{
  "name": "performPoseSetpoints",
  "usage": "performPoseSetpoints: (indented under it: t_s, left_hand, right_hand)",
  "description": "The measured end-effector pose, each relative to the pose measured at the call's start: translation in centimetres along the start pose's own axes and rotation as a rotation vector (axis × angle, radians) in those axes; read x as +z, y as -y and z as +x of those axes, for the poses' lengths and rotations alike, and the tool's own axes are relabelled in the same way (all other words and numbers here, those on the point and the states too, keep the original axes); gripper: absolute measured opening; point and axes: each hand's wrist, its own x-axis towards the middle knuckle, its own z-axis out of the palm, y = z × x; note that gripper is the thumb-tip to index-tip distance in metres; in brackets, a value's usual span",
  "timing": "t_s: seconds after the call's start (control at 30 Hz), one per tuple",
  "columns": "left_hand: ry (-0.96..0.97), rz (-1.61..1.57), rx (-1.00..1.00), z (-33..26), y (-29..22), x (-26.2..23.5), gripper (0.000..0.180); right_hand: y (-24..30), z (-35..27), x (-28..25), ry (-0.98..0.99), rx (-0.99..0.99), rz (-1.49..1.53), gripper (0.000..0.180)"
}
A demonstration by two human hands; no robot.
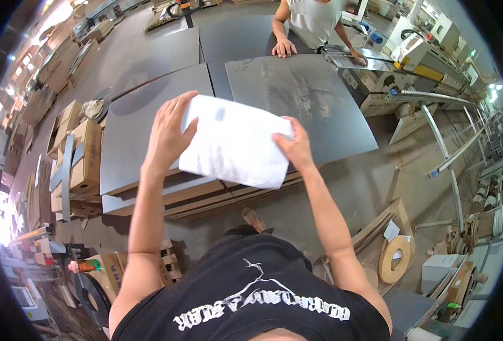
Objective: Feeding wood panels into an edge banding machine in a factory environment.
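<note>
A white sheet of paper (237,142), slightly creased and bent, is held up between my two hands in front of me. My left hand (172,128) grips its left edge near the upper corner, thumb on the near face. At the right edge my right hand (295,145) pinches the sheet, its thumb also on the near face. Faint print shows through or on the paper, too blurred to make out. Beneath it lie large grey boards (149,119) in stacks; one board at the right (302,91) has a dusty, smeared surface.
Across the boards stands a person in a light sleeveless top (314,23), one hand on a board edge. Cardboard boxes (86,156) stand left of the stack. A metal roller frame (442,136) is on the right. Yellowish rolls of edging (394,258) sit at lower right.
</note>
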Motion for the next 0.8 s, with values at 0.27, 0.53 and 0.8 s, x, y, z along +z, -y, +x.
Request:
performPoseSetpoints:
  t_s: [0.27,0.53,0.8]
  left_hand:
    - [0.190,-0.474,-0.105,1.3,-7.8,21.5,0.046]
    - [0.235,-0.092,-0.186,10.3,-8.8,37.8,0.065]
    - [0.157,0.027,-0.412,14.8,-10.7,41.5,0.059]
  right_hand:
    - [-8.5,10.8,-9.8,-0.294,0.180,-0.283,0.053]
    - [-11.7,15.8,-19.3,-0.343,-0.027,-0.464,0.047]
    - [-11.5,14.6,-27.8,0.099,-0.282,-0.844,0.034]
